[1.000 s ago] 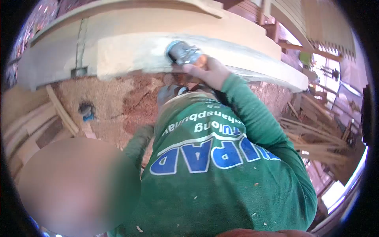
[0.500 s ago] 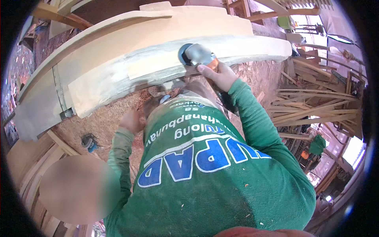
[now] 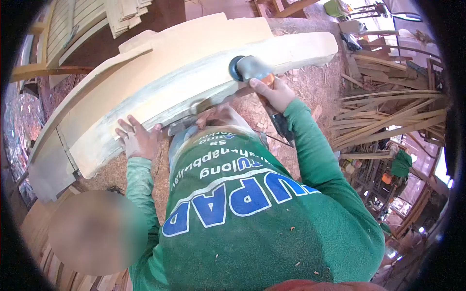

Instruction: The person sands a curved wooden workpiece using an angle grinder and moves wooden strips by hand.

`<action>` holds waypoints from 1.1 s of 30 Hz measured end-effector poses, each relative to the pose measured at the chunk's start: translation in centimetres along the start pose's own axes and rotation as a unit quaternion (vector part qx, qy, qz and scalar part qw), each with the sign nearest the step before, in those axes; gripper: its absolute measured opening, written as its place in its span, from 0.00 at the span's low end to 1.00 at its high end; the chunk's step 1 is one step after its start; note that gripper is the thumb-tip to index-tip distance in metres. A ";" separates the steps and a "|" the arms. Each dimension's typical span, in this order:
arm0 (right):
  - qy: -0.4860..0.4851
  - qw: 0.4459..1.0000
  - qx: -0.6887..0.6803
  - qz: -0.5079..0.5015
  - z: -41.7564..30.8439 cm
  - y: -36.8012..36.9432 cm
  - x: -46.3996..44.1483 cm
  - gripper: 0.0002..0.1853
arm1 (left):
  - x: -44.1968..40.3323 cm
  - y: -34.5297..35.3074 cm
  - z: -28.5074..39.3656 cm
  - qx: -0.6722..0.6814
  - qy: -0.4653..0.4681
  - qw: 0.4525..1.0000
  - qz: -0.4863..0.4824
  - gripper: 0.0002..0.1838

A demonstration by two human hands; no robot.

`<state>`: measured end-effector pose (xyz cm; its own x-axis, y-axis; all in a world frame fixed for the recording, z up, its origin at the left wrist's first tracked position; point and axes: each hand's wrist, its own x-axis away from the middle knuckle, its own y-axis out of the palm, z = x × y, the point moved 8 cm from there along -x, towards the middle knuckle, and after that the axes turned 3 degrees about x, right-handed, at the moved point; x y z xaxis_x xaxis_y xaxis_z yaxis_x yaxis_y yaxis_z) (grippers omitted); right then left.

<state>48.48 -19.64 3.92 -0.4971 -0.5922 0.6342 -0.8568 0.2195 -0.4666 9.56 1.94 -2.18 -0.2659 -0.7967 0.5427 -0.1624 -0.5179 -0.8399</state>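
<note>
My right hand [image 3: 279, 94] is wrapped around a power sander [image 3: 255, 69] with a round dark disc. The disc rests against the long curved wooden piece [image 3: 194, 68], right of its middle. Grey, dusty patches run along the pale surface of the wood. At the left part of the same piece, my left hand [image 3: 138, 138] lies on the near edge with its fingers spread and holds nothing. Both arms wear green sleeves.
Long thin wooden strips [image 3: 388, 119] are piled at the right. Sawdust and shavings cover the ground [image 3: 310, 92]. Slatted wood [image 3: 82, 24] is at the upper left, and boards [image 3: 63, 257] lie at the lower left. A blurred round patch hides part of the lower left.
My left hand has come up from beside my body onto the wood's near edge. The view has shifted, and the sander now sits farther right along the curved piece.
</note>
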 end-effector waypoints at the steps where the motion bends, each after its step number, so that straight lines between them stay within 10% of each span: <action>1: 0.005 0.999 -0.031 -0.001 1.9 -1.5 -0.8 0.37 | -0.3 -0.3 0.5 -0.002 -0.023 1.000 -0.015 0.62; 15: 0.022 0.992 -0.108 0.055 10.8 -13.4 -6.2 0.39 | -4.3 2.4 0.5 0.014 -0.083 0.995 0.054 0.72; 27: -0.042 0.994 -0.044 -0.087 -0.6 5.8 -3.3 0.35 | 1.2 2.6 4.9 0.067 0.217 0.967 0.119 0.45; 33: -0.107 0.985 0.038 -0.127 -9.9 16.0 0.4 0.34 | -1.4 2.0 -12.9 0.023 0.008 0.980 0.199 0.37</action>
<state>33.27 -8.65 2.81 -0.2202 -0.7722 0.5961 -0.9334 -0.0108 -0.3587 -2.68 6.09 -4.71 -0.3148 -0.9333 0.1726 0.0002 -0.1819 -0.9833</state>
